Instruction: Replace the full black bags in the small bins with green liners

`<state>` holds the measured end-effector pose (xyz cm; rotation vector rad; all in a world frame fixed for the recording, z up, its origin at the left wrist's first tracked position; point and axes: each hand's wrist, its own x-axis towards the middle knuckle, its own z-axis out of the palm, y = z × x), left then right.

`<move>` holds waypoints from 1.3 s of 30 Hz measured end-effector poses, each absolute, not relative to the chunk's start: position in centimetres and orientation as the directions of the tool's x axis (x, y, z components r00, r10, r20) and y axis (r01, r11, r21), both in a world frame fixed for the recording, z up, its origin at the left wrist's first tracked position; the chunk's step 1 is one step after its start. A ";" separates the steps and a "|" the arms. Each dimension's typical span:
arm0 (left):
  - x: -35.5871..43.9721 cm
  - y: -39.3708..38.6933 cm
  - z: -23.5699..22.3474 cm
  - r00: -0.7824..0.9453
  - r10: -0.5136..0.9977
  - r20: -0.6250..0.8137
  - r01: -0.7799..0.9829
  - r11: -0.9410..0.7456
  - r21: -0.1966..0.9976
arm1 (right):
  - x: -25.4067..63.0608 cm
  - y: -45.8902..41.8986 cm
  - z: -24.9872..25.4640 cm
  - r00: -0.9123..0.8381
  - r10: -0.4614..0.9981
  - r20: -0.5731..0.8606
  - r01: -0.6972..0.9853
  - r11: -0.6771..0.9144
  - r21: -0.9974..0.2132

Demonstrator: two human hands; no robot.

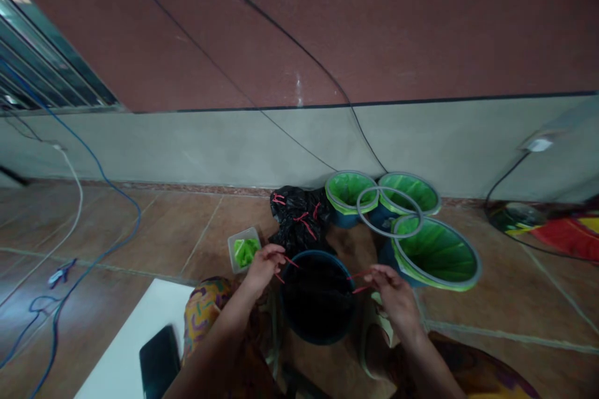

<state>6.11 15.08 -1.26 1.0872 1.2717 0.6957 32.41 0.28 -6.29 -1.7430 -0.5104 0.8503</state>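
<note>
A round dark bin (319, 341) stands on the floor between my feet, with a black garbage bag (318, 299) inside it. My left hand (266, 265) pinches a red drawstring (291, 261) of the bag at the bin's left rim. On the opposite side, my right hand (387, 287) is closed on another red drawstring (358, 275), stretched out to the right. Both strings look taut. The bag's depth is too dark to make out. Just behind the bin lie black garbage bags (304, 215) with red ties, bunched against the wall.
Three bins with green liners, a back left bin (350, 188), a back right bin (412, 192) and a front bin (437, 252), stand right. A loose grey ring (390, 234) rests across them. Left are a plastic tub (236, 265), a phone (160, 361) on a white board (126, 336) and a blue cable (105, 252).
</note>
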 end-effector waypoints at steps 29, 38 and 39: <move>11.2 14.8 -5.5 0.904 0.400 -0.150 0.284 -0.301 0.910 | 28.1 8.8 -2.1 -0.199 0.889 -0.412 -0.041 -0.427 -0.903; 10.9 11.5 -13.8 0.615 0.737 -0.281 0.609 -0.218 0.762 | 29.0 11.0 -3.4 -0.005 0.881 -0.473 -0.183 -0.466 -0.865; 11.0 11.3 -14.1 0.616 0.735 -0.283 0.608 -0.216 0.764 | 28.9 11.1 -3.3 0.002 0.886 -0.463 -0.169 -0.456 -0.874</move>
